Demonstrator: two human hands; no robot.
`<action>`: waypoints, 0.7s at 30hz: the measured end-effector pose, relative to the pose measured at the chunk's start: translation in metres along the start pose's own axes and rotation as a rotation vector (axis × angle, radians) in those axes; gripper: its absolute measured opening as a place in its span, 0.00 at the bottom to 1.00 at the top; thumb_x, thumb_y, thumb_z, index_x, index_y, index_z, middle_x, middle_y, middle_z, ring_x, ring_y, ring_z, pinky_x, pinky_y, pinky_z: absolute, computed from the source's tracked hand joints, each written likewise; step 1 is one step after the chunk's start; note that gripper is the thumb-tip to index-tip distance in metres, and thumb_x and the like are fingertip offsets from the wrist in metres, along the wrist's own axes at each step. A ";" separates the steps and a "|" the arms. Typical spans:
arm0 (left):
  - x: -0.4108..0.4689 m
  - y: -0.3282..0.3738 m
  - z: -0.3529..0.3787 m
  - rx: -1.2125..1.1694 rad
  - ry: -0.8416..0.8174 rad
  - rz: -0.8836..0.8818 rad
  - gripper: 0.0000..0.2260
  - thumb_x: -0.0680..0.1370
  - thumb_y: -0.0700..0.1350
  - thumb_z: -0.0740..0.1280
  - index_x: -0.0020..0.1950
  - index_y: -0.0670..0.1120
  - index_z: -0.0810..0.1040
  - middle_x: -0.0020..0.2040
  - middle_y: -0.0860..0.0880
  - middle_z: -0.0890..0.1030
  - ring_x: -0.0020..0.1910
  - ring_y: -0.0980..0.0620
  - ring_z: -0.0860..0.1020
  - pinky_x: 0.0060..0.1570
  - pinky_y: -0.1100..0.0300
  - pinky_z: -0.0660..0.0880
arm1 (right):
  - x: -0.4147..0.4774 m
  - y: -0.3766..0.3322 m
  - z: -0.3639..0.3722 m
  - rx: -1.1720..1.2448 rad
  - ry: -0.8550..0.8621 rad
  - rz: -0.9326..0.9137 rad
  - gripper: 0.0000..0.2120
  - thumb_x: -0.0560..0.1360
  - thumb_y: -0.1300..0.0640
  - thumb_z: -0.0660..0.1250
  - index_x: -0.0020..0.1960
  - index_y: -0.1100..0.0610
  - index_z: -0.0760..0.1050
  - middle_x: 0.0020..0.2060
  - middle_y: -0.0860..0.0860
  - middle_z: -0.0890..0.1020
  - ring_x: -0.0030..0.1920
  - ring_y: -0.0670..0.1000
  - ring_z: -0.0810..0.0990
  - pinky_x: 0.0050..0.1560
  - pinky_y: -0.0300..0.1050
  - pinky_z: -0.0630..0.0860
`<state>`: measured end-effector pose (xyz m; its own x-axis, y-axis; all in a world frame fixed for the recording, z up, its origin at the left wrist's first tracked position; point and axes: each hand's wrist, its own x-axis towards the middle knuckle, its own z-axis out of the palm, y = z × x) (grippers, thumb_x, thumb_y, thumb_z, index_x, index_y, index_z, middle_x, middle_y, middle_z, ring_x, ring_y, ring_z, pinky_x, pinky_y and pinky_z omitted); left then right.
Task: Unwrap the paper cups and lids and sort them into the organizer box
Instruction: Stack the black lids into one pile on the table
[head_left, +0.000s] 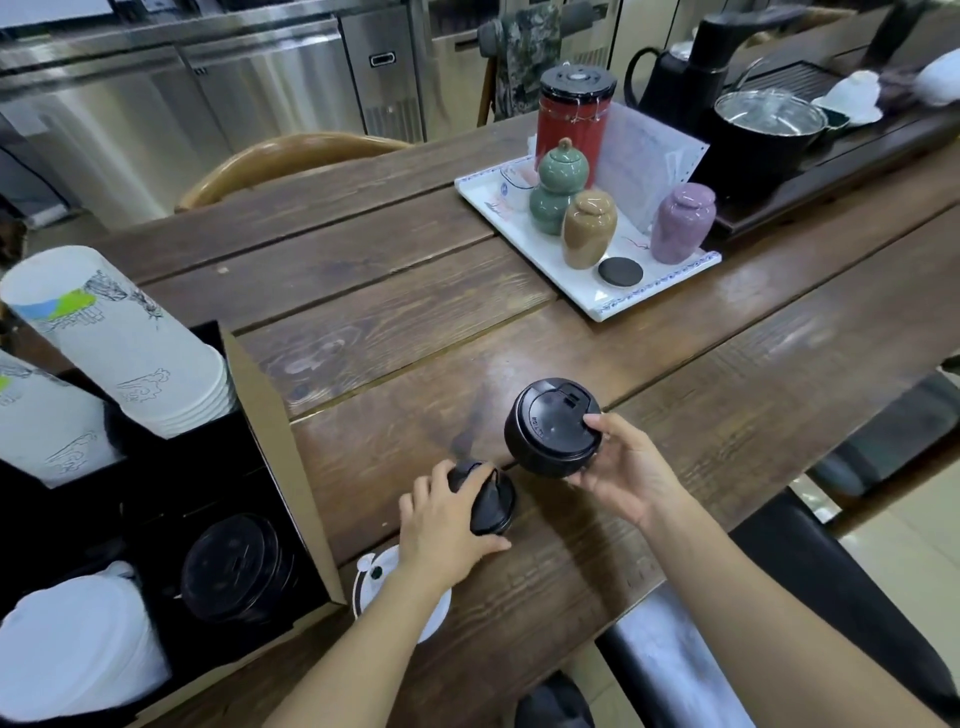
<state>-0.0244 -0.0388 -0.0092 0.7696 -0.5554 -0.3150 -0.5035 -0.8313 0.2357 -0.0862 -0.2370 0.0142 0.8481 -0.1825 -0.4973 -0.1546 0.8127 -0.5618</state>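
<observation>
Sorting lids seems to be the step in hand: the right hand (621, 465) clamps a stack of black plastic lids (553, 427) above the wooden surface (415, 322), the left hand (447, 514) grips a smaller black lid stack (491, 501) resting there. Next, carry both leftward over the cardboard-edged organizer box (275, 441) wall; open room lies beyond the hands.

Both forearms are bare, with no sleeve in view. The left hand (449, 525) and the right hand (626, 470) wear no gloves, rings or watch.
</observation>
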 end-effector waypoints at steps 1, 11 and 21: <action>-0.001 0.003 0.001 0.000 0.008 -0.042 0.42 0.66 0.69 0.66 0.74 0.62 0.51 0.73 0.48 0.59 0.68 0.43 0.61 0.65 0.50 0.60 | 0.000 0.000 -0.004 0.010 -0.005 -0.010 0.31 0.44 0.59 0.81 0.47 0.58 0.78 0.46 0.57 0.83 0.41 0.55 0.84 0.37 0.48 0.82; -0.006 -0.003 -0.048 -1.257 0.138 -0.341 0.20 0.74 0.55 0.67 0.61 0.44 0.76 0.54 0.48 0.80 0.51 0.52 0.79 0.50 0.58 0.76 | 0.001 0.014 0.001 -0.247 -0.095 0.001 0.19 0.63 0.59 0.66 0.54 0.58 0.77 0.45 0.54 0.82 0.40 0.52 0.81 0.39 0.44 0.75; -0.006 -0.008 -0.046 -1.401 -0.064 -0.396 0.10 0.72 0.43 0.73 0.52 0.44 0.80 0.51 0.47 0.82 0.51 0.52 0.79 0.51 0.56 0.77 | 0.016 0.048 0.035 -0.624 0.009 -0.064 0.18 0.72 0.57 0.69 0.61 0.59 0.74 0.56 0.56 0.81 0.57 0.56 0.80 0.58 0.51 0.77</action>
<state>-0.0065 -0.0277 0.0334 0.7269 -0.3314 -0.6015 0.5496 -0.2444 0.7989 -0.0622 -0.1816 0.0030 0.8615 -0.2271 -0.4542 -0.3728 0.3243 -0.8694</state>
